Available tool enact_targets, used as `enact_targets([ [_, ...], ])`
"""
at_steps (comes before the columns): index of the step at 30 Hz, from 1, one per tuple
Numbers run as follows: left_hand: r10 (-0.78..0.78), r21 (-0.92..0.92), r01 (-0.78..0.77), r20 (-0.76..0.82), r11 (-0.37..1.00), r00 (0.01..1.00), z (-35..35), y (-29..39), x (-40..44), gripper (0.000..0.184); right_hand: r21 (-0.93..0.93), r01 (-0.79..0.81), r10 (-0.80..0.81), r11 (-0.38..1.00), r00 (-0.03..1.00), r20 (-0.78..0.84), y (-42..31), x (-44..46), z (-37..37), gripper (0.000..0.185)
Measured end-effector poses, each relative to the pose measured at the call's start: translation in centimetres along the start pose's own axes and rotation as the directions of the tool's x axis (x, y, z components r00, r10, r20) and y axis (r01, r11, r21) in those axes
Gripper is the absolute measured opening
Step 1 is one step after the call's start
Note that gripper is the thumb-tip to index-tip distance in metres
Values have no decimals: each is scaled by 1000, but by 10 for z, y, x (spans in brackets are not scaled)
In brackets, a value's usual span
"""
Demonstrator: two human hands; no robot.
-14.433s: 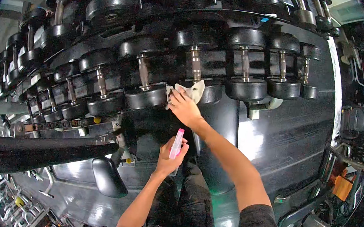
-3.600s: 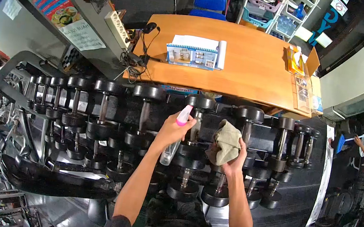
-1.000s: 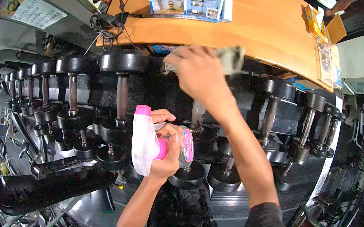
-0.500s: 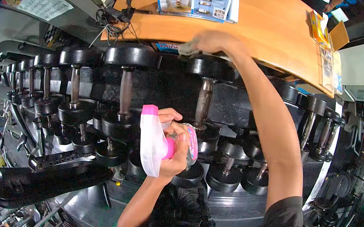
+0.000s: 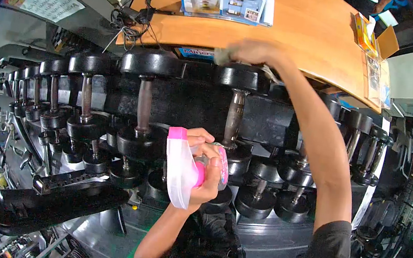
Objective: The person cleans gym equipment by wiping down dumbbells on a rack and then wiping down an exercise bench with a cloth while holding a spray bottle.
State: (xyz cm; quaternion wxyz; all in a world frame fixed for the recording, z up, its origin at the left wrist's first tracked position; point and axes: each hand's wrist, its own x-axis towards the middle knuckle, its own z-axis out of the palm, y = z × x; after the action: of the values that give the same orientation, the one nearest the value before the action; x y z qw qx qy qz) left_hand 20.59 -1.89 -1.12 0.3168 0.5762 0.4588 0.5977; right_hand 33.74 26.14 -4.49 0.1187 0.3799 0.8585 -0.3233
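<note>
My left hand (image 5: 205, 183) is wrapped round the neck of a spray bottle (image 5: 178, 170) with a white trigger head and pink parts. The bottle lies tilted, its labelled body partly hidden behind my fingers. At the far end of a black dumbbell (image 5: 242, 79), my right hand (image 5: 258, 52) is closed on a greyish cloth (image 5: 222, 56). This hand is blurred, and the cloth rests over the far edge of the dumbbell's head. The dumbbell's near head is partly covered by the bottle and my left hand.
Several more black dumbbells (image 5: 153, 64) fill the two-tier rack on both sides. Behind it stands a wooden desk (image 5: 308, 33) with a desk calendar (image 5: 221, 4), cables (image 5: 136, 20) and a tissue box (image 5: 366, 35). A padded bench (image 5: 52, 208) is at the lower left.
My right hand and the cloth have shifted slightly right along the dumbbell's far head. The spray bottle in my left hand sits a little lower and farther right.
</note>
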Motion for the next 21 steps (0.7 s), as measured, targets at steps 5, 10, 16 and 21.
enact_targets([
  [5,-50,-68,48,-33,997,998,-1,-1,-2,40,36,41,-39,999,998,-57,-12,-31,-19,42],
  [10,38,39,-38,6,998,999,-3,-2,2,40,119,142,-118,983,974,-192,3,-68,-56,41],
  [16,-30,-31,29,-33,999,999,-1,0,-2,43,352,-139,166,925,985,-47,19,-56,7,42],
  [21,-49,-64,45,-53,997,997,-1,-3,-3,43,150,104,-59,983,959,-276,6,-99,-22,38],
])
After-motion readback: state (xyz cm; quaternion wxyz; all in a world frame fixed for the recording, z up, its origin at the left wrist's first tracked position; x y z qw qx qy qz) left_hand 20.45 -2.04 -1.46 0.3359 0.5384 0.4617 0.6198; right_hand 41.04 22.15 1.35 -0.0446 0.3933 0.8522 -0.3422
